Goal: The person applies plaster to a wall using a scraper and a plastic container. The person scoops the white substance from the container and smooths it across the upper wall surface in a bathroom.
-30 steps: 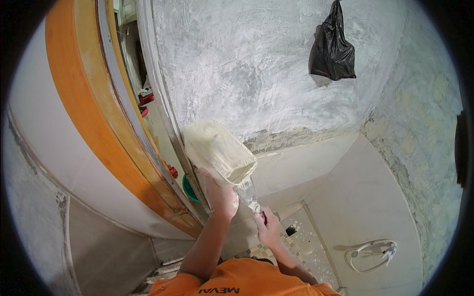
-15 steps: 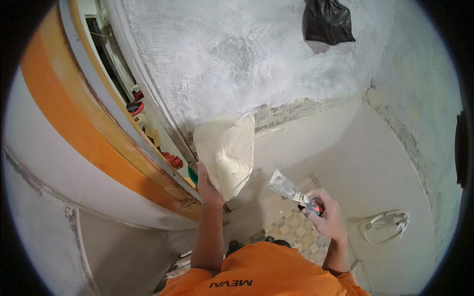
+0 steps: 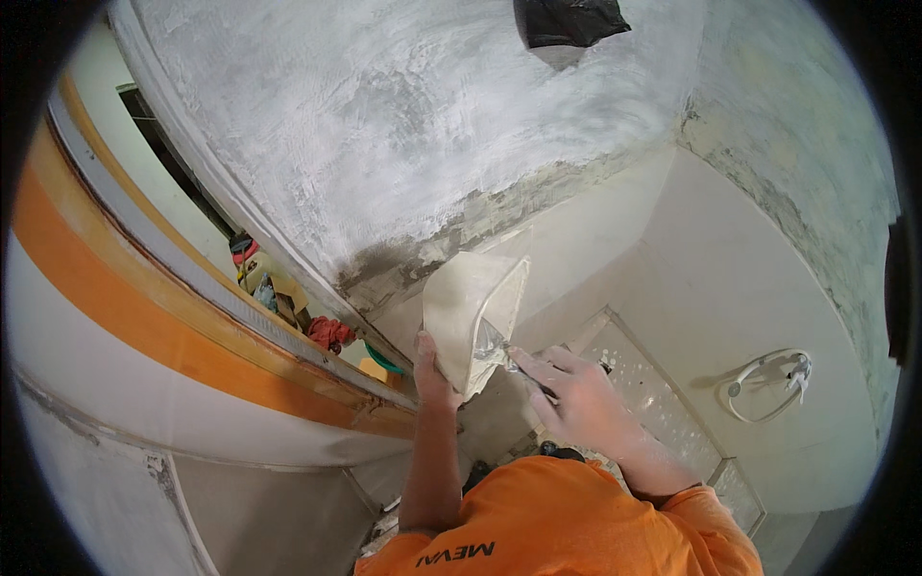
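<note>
My left hand (image 3: 434,372) grips a cream-coloured, open-sided container (image 3: 463,296) by its lower left side and holds it in front of my body, tilted. Fingers of that hand are mostly behind the container. In my right hand (image 3: 588,401) is a putty knife (image 3: 489,342), its metal blade smeared with pale paste. The blade lies against the open side of the container, near the rim. Right-hand fingers are wrapped around the knife's handle and cover most of it.
Ahead rises a wall (image 3: 384,115) with patchy white plaster. Black plastic (image 3: 571,23) hangs on it. At right, a white shower hose (image 3: 738,396) is fixed to the smooth panel. A door frame (image 3: 259,312) stands on the left, with a red cloth (image 3: 329,333) beyond it.
My right hand has brought the putty knife left and up to the container. The container has turned and shifted slightly right. The view has shifted too.
</note>
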{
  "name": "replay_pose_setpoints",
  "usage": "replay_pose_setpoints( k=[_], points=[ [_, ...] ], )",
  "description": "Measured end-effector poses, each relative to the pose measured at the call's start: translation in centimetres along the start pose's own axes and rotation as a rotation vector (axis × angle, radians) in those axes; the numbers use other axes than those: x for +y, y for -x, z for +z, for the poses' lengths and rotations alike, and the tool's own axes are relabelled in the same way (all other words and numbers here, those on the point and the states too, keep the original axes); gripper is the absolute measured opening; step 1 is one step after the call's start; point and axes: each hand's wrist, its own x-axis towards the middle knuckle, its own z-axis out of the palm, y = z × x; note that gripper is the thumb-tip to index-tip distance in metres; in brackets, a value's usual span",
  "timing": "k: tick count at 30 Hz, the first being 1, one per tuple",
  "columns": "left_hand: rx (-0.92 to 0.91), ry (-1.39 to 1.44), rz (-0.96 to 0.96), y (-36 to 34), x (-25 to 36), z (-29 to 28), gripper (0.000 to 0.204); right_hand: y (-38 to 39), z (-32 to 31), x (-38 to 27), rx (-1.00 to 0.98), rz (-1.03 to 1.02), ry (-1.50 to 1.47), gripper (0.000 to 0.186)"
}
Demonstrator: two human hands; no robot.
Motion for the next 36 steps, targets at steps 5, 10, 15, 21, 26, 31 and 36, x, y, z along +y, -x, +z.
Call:
replay_pose_setpoints(
  k=[5,10,15,21,26,31,36],
  points=[
    [0.052,-0.026,-0.054,-0.5,-0.1,2.2,0.074,0.4,1.0,1.1,-0.155,0.055,0.069,0.05],
    [0.028,-0.057,-0.068,-2.6,-2.4,-1.2,0.077,-0.4,-1.9,0.6,-0.277,0.081,0.164,0.05],
    [0.012,-0.119,-0.157,-1.2,-0.8,2.9,0.075,-0.2,-3.8,0.6,-0.316,0.122,0.175,0.045],
    [0.059,-0.064,-0.2,-1.6,-0.6,4.7,0.07,0.7,-4.5,1.0,-0.249,0.101,0.145,0.045],
    [0.005,0.036,-0.207,-2.5,-1.8,4.7,0.065,1.3,-4.9,3.0,-0.279,0.123,0.165,0.038],
    [0.057,0.027,-0.295,-3.1,-3.5,5.2,0.064,1.2,-6.8,5.4,-0.348,0.228,-0.042,0.037],
    [0.109,0.008,-0.343,-4.2,-7.1,3.7,0.062,2.3,-8.7,9.8,-0.514,0.351,-0.208,0.042]
  ],
)
